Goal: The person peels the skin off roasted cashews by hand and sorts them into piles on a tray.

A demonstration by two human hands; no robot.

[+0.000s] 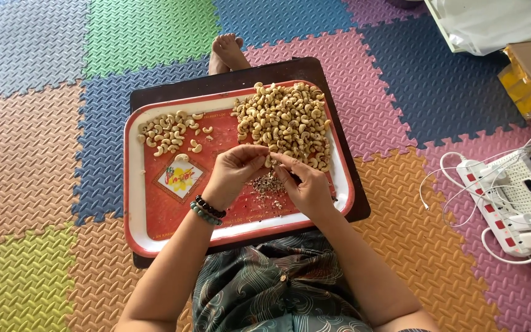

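A floor of interlocking foam mats [32,141] in many colours — blue, pink, green, orange — carries a dark board with a red, white-rimmed tray [155,209], and a white power strip [499,209] lies off to the right. Over the tray the left hand [233,172] and right hand [305,187] meet, fingertips pinched on one pale, curved cashew [269,161] — just below the big heap of skin-on cashews [287,120], with a smaller pile of peeled nuts [170,132] at upper left and brown skin scraps [268,184] underneath.

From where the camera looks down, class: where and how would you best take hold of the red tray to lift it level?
Grip the red tray by its two short raised rims, left and right, coming in from the sides, probably. The nut piles sit at its far end, and the left hand and right hand occupy the middle and near edge.
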